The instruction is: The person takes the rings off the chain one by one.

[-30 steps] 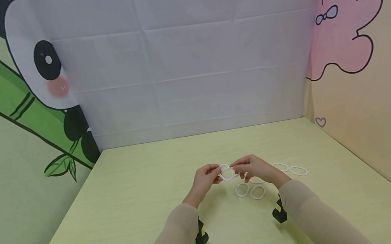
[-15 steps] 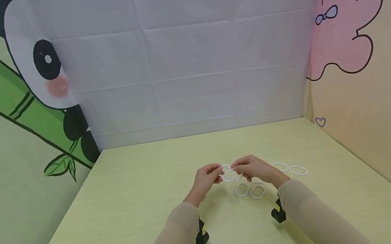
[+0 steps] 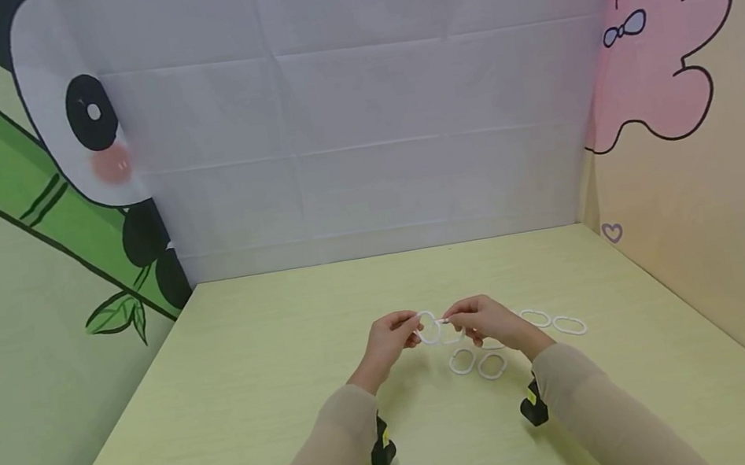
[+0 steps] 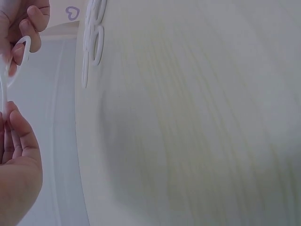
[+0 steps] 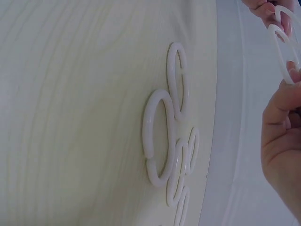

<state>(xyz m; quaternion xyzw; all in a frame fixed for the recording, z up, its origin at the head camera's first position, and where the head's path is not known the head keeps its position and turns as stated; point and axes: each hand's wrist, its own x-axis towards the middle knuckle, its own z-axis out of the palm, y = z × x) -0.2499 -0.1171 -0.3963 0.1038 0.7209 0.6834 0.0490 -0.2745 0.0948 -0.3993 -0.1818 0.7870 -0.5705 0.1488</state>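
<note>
Between the fingertips of my left hand [image 3: 388,343] is a white plastic ring [image 3: 431,343], standing roughly upright and facing the head camera. My right hand [image 3: 488,321] pinches a second white ring [image 3: 455,341], which hangs just right of the first. In the left wrist view the held ring [image 4: 27,47] by the right hand meets the left hand's one; whether they are linked, I cannot tell. Loose rings lie below the hands, among them a left one [image 3: 464,374] and a right one [image 3: 494,378]. The right wrist view shows a small gap in the nearest loose ring [image 5: 147,132].
Two more rings, a left one [image 3: 534,311] and a right one [image 3: 568,318], lie beyond the right wrist. Another ring [image 3: 493,347] is partly hidden by the right hand. The pale wooden table [image 3: 261,407] ends at a white cloth backdrop [image 3: 360,147].
The two held rings, overlapping in the earlier frames, now show more side by side. The right hand's ring has turned and hangs lower. Both hands stay almost in place.
</note>
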